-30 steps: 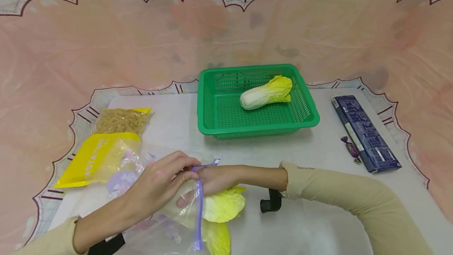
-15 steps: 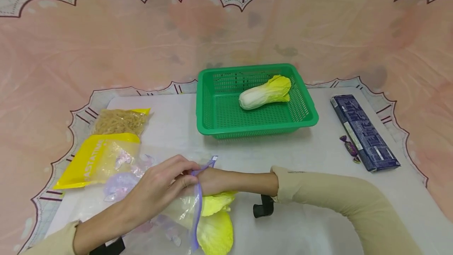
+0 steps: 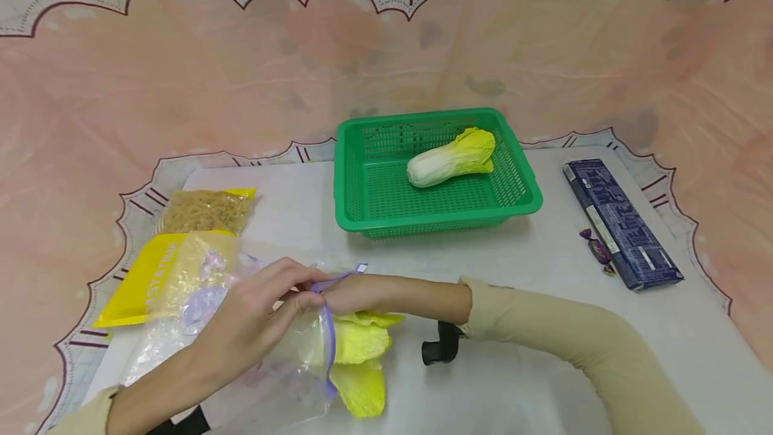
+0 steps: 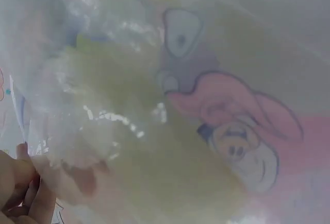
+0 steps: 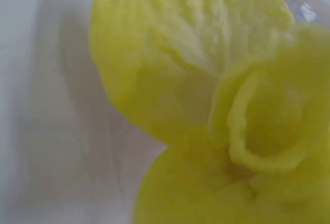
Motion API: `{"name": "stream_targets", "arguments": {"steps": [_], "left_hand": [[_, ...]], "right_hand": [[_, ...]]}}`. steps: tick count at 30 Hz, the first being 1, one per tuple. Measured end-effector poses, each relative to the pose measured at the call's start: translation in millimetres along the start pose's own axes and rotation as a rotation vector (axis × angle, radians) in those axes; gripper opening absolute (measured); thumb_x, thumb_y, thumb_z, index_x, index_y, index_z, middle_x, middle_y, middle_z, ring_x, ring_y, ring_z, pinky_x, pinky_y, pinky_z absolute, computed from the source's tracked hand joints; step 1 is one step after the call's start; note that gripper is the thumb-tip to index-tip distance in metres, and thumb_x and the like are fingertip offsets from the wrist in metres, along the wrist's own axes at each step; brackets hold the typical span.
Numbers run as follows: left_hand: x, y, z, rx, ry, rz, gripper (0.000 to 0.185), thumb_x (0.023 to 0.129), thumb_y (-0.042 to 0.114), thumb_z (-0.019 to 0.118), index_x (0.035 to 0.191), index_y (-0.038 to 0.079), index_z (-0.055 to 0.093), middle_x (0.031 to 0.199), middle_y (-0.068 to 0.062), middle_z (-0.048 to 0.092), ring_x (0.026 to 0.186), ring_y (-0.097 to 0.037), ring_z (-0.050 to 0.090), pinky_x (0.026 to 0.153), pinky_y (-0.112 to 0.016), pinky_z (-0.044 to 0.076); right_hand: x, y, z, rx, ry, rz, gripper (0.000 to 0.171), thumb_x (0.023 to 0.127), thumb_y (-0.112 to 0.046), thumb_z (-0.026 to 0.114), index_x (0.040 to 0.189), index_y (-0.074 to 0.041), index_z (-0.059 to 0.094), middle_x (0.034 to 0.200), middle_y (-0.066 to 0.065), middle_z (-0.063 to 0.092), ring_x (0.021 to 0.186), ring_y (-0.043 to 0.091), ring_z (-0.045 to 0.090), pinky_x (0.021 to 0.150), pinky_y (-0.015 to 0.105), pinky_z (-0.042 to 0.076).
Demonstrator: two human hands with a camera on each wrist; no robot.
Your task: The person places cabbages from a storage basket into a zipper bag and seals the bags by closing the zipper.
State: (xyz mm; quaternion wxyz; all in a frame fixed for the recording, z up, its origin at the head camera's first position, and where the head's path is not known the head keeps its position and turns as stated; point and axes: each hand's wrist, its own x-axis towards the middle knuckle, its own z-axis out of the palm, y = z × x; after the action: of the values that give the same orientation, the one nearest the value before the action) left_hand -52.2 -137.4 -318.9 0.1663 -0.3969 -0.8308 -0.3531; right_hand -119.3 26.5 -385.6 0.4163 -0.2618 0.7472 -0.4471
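Note:
My left hand pinches the purple zip edge of a clear zip bag with printed cartoon figures. The right hand reaches in at the bag's mouth and holds a napa cabbage; its fingers are hidden by the bag and the left hand. Yellow leaf ends of the cabbage stick out past the zip, while its paler part lies inside. Filling most of the left wrist view is the bag film, with left fingers at the lower left. Frilly cabbage leaves crowd the right wrist view.
A green basket holding another napa cabbage stands at the back of the white table. Left of it lies a yellow pasta bag, partly under the clear bag. A dark blue box and a wrapped candy lie at the right.
The right hand and cabbage have moved leftward, deeper into the bag, so less leaf sticks out. The left hand has shifted slightly left, keeping its pinch on the zip edge.

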Motion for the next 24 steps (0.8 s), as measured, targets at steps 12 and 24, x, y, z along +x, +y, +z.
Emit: {"name": "stream_targets", "arguments": {"steps": [12,24], "left_hand": [[2.1,-1.4,-9.3,0.056,0.045,-0.013,0.022,0.083,0.011,0.072,0.104,0.008,0.068,0.096,0.002,0.067,0.081,-0.006,0.061,0.077,-0.006,0.050],[5.9,-0.9,-11.7,0.087,0.096,0.002,0.031,0.094,0.034,0.056,0.101,0.007,0.069,0.091,0.003,0.067,0.078,-0.005,0.058,0.073,-0.007,0.049]], "right_hand": [[-59,-6,-33,-0.206,-0.023,-0.369,0.040,0.098,-0.021,0.056,0.136,-0.008,0.055,0.140,0.002,0.057,0.132,0.009,0.050,0.109,0.020,0.041],[-102,35,-73,-0.124,0.534,-0.572,0.023,0.098,-0.008,0.056,0.118,0.002,0.063,0.114,0.015,0.068,0.107,0.015,0.065,0.094,0.026,0.054]]}}
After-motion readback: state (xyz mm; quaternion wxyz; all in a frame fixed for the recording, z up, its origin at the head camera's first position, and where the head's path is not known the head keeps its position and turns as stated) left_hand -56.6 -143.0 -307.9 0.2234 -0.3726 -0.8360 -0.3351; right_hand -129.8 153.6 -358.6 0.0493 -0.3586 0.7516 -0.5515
